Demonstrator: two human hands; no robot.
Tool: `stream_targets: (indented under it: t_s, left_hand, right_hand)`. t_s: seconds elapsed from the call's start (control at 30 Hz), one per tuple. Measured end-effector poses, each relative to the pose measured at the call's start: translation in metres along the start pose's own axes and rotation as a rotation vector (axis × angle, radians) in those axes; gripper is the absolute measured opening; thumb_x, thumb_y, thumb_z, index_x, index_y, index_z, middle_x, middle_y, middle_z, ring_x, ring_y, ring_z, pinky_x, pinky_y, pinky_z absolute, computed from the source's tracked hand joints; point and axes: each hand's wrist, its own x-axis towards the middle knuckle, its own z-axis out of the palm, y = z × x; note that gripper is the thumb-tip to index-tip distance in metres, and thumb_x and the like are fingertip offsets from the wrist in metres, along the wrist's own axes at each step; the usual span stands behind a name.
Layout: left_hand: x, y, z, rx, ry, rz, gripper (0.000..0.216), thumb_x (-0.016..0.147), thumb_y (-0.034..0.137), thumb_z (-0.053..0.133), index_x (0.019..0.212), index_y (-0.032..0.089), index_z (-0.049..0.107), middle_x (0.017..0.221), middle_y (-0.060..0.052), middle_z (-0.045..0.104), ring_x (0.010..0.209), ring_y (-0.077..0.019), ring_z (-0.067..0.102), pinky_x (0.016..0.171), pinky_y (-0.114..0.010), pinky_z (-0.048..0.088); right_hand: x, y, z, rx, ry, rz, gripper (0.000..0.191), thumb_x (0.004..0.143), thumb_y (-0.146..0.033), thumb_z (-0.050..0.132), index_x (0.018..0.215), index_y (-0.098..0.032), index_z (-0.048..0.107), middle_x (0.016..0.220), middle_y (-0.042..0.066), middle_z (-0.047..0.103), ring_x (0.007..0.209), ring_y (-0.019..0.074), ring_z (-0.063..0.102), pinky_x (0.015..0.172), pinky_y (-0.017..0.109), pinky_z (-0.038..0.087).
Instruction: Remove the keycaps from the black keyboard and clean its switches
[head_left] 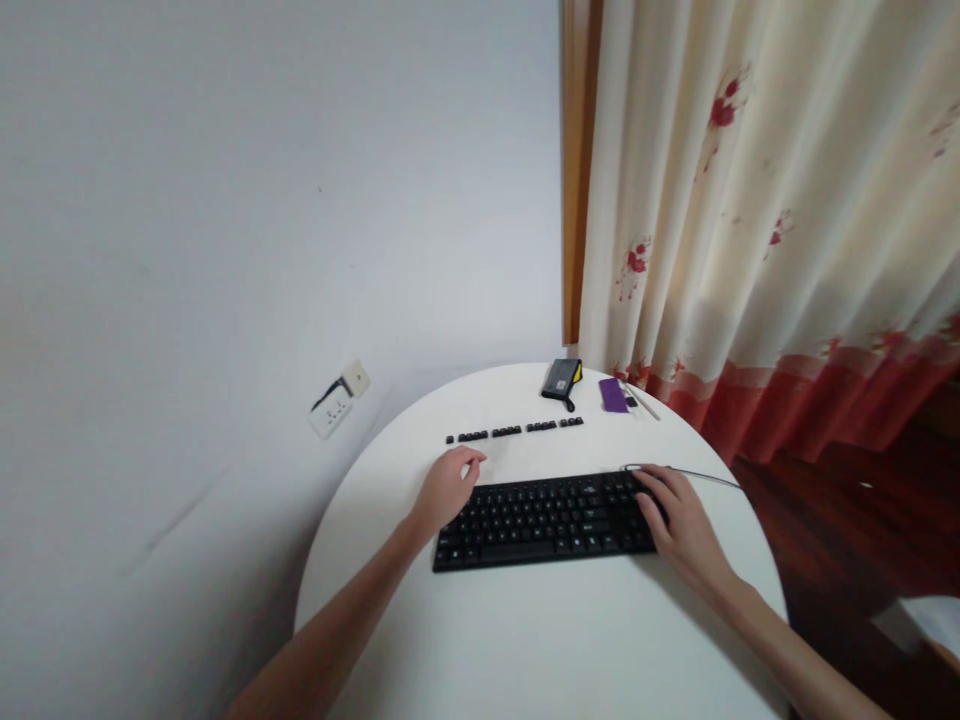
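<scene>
A black keyboard [525,520] lies flat on the white round table [525,640]. The top row at its left end is partly covered by my left hand [448,488], which hovers at the far left corner. Thumb and fingertips are pinched together there; whatever they hold, if anything, is too small to make out. My right hand [679,525] rests over the keyboard's right end, thumb and fingers stretched apart on the number keys and far edge. Behind the keyboard, several loose black keycaps [506,431] form a line in small groups, with a single keycap [450,439] at the left.
Toward the table's back stand a dark grey pouch [559,378] with a strap and a purple flat piece [613,395], near small thin items. A cable [705,475] runs off the right edge. Wall sockets [331,411] are at left, a floral curtain [750,250] at right.
</scene>
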Motion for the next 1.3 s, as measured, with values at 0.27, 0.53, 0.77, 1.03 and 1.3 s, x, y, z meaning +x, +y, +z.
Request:
stream_targets:
  t_s: [0.27, 0.53, 0.77, 1.03, 1.3]
  left_hand:
    - [-0.027, -0.008, 0.018, -0.020, 0.046, 0.106, 0.022, 0.089, 0.016, 0.049, 0.095, 0.019, 0.069, 0.102, -0.006, 0.067, 0.100, -0.0210, 0.059, 0.095, -0.038, 0.046]
    - [-0.039, -0.031, 0.016, -0.130, 0.119, -0.031, 0.023, 0.087, 0.016, 0.049, 0.094, 0.019, 0.071, 0.105, -0.007, 0.067, 0.101, -0.0212, 0.060, 0.096, -0.039, 0.047]
    - [-0.039, -0.043, 0.008, -0.016, 0.014, -0.131, 0.027, 0.088, 0.013, 0.049, 0.103, 0.017, 0.070, 0.108, -0.008, 0.067, 0.104, -0.0217, 0.059, 0.100, -0.039, 0.043]
    - [-0.042, -0.040, 0.007, -0.011, -0.133, -0.205, 0.031, 0.090, 0.019, 0.044, 0.078, 0.016, 0.072, 0.082, -0.007, 0.068, 0.081, -0.0192, 0.062, 0.079, -0.030, 0.046]
    - [-0.034, -0.054, 0.003, -0.042, -0.251, -0.178, 0.031, 0.089, 0.029, 0.049, 0.073, 0.017, 0.073, 0.074, -0.005, 0.070, 0.071, -0.0179, 0.062, 0.068, -0.027, 0.044]
  right_hand:
    - [0.048, -0.177, 0.058, 0.189, -0.437, -0.546, 0.034, 0.095, -0.027, 0.052, 0.127, -0.016, 0.054, 0.125, 0.012, 0.058, 0.117, 0.0244, 0.050, 0.103, 0.040, 0.042]
    - [0.050, -0.206, 0.102, 0.092, -0.606, -0.717, 0.019, 0.093, -0.019, 0.048, 0.107, -0.012, 0.059, 0.105, 0.011, 0.060, 0.100, 0.0227, 0.053, 0.091, 0.035, 0.045]
    - [0.036, -0.190, 0.109, 0.029, -0.669, -0.600, 0.018, 0.094, -0.022, 0.050, 0.107, -0.016, 0.060, 0.113, 0.010, 0.058, 0.109, 0.0239, 0.050, 0.096, 0.039, 0.043]
    - [0.035, -0.181, 0.103, 0.078, -0.742, -0.499, 0.037, 0.091, -0.025, 0.056, 0.128, -0.020, 0.054, 0.133, 0.011, 0.051, 0.126, 0.0265, 0.041, 0.108, 0.045, 0.035]
    - [0.031, -0.175, 0.096, 0.162, -0.756, -0.464, 0.034, 0.091, -0.027, 0.059, 0.125, -0.022, 0.058, 0.130, 0.009, 0.054, 0.121, 0.0264, 0.047, 0.105, 0.045, 0.039]
